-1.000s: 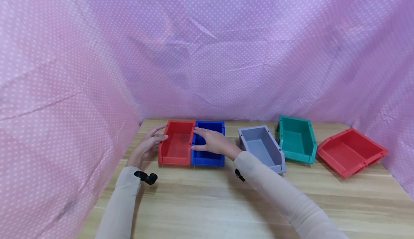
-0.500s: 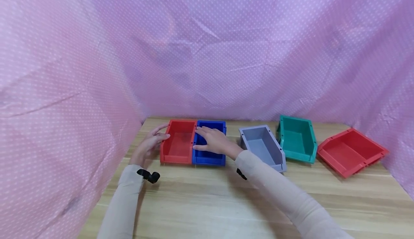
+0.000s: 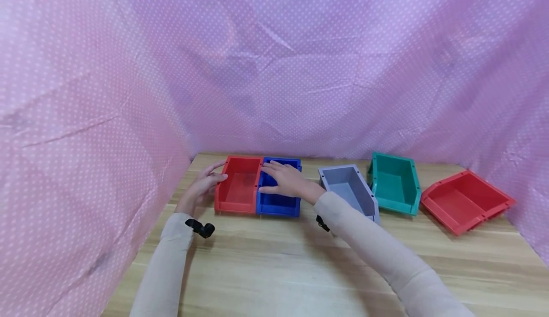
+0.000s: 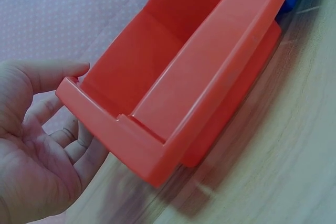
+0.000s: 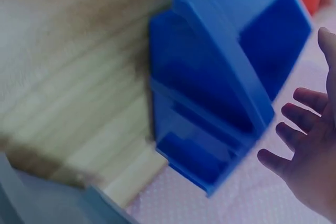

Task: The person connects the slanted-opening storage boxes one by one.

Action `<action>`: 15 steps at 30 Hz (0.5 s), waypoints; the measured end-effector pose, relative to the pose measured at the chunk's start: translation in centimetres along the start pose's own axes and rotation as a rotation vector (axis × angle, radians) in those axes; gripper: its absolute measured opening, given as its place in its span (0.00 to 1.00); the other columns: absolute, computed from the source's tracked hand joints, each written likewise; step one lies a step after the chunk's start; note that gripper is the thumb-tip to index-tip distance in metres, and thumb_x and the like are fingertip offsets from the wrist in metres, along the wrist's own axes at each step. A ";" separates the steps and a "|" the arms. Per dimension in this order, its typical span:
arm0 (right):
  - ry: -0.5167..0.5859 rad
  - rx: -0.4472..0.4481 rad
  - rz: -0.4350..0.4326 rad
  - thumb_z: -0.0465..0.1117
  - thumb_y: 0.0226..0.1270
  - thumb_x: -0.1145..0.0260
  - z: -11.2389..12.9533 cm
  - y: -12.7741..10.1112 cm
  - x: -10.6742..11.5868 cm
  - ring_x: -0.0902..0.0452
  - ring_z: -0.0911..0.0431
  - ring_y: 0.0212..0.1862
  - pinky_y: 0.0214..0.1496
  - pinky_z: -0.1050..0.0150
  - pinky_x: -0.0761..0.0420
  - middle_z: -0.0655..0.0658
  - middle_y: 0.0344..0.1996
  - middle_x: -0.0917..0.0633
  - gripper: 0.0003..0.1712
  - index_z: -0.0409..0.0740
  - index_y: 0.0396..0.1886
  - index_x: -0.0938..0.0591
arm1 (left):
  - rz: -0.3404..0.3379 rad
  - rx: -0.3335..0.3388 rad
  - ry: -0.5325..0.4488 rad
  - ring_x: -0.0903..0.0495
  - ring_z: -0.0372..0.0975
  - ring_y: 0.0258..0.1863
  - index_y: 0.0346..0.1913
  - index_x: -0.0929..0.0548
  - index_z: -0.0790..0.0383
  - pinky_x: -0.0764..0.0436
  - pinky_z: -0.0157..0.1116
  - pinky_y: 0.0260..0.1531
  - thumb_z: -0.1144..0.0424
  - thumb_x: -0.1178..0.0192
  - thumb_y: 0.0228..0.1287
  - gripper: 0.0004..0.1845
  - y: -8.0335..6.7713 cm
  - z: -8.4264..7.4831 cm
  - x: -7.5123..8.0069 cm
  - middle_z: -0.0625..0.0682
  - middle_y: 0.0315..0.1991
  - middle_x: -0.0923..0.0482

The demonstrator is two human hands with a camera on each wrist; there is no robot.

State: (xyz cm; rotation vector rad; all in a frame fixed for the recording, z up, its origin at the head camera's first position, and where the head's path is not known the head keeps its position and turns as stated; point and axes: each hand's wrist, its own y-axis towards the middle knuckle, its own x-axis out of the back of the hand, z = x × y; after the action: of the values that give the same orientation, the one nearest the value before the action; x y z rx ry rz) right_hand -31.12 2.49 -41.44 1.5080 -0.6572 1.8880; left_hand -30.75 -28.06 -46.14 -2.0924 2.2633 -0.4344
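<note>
Blue bin (image 3: 279, 208) is serving as landmark. Red bin (image 3: 236, 207) is sitting along its left side, the two rims meeting edge to edge, front lips lining up. Left hand (image 3: 200, 187) is working on the side of the red bin away from the blue bin: thumb is lying over the rim, other fingers bracing outside, the wall being held between. Right hand (image 3: 288, 179) is hanging over the blue bin, palm down, fingers spreading wide, tips reaching toward the seam with the red bin; cannot tell whether they are touching it.

Grey bin (image 3: 349, 194) is standing right of the blue bin, gap between, set askew, partly hidden by the right sleeve (image 3: 381, 255). Green bin (image 3: 394, 188) is standing farther right of the blue bin, past the grey one. Second red bin (image 3: 467, 200) is resting farthest right, turned at an angle. Table (image 3: 266, 269) is carrying all five; dotted pink cloth (image 3: 274, 78) is hanging behind the blue bin.
</note>
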 end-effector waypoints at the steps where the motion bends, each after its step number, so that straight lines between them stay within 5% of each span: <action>1: 0.014 0.011 -0.008 0.67 0.73 0.43 -0.2 -0.3 0.4 0.50 0.46 0.82 0.80 0.43 0.43 0.44 0.80 0.39 0.46 0.48 0.80 0.38 | 0.000 0.000 0.006 0.17 0.37 0.44 0.80 0.40 0.47 0.14 0.35 0.43 0.60 0.39 0.73 0.37 -0.1 0.0 -0.1 0.61 0.61 0.25; 11: 0.167 0.007 -0.111 0.52 0.74 0.35 -3.9 -6.4 5.6 0.37 0.44 0.77 0.78 0.45 0.36 0.40 0.75 0.30 0.37 0.44 0.77 0.32 | -0.006 -0.007 0.001 0.20 0.48 0.58 0.81 0.41 0.46 0.15 0.40 0.52 0.59 0.41 0.75 0.36 -1.0 0.2 -0.8 0.67 0.70 0.32; 15: 0.234 0.021 -0.156 0.45 0.72 0.32 -6.6 -9.3 6.7 0.32 0.41 0.74 0.75 0.43 0.32 0.38 0.72 0.26 0.35 0.41 0.75 0.30 | -0.011 -0.016 -0.006 0.20 0.46 0.56 0.81 0.41 0.46 0.14 0.38 0.50 0.58 0.41 0.75 0.36 -1.5 0.4 -0.8 0.67 0.70 0.33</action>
State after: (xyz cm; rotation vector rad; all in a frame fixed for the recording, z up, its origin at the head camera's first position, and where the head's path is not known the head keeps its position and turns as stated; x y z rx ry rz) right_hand -29.67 14.67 -36.35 1.2844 -0.4025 1.9168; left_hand -29.15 -27.45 -46.29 -2.1118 2.2607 -0.4117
